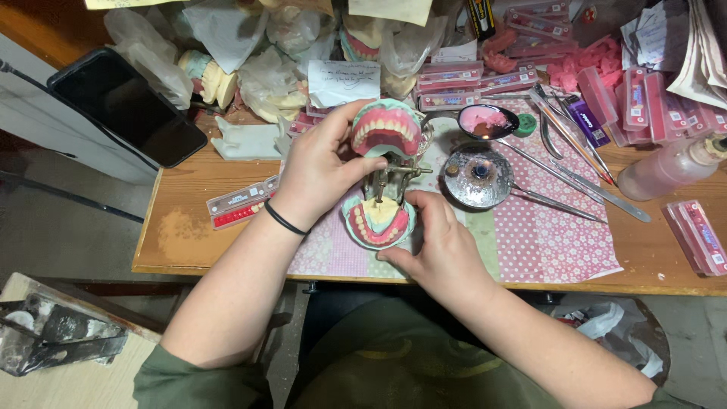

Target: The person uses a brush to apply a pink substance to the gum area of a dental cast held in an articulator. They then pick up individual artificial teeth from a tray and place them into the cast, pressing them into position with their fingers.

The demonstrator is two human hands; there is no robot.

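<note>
A hinged metal dental articulator (388,178) stands open on a pink patterned cloth (545,235). Its raised upper half carries a pink wax denture with a row of teeth (385,130); my left hand (318,170) grips that upper half from the left, a black band on its wrist. The lower half holds a second pink wax denture with teeth (377,222) on a greenish plaster base. Around that base, from the right and the front, my right hand (439,246) is wrapped.
Right of the articulator lie a round metal dish (477,176), a spoon of pink wax (485,121) and several metal hand tools (575,151). Pink tooth-card boxes (651,106), a clear bottle (670,168), bagged plaster casts (219,76) and a dark phone (125,106) crowd the wooden bench.
</note>
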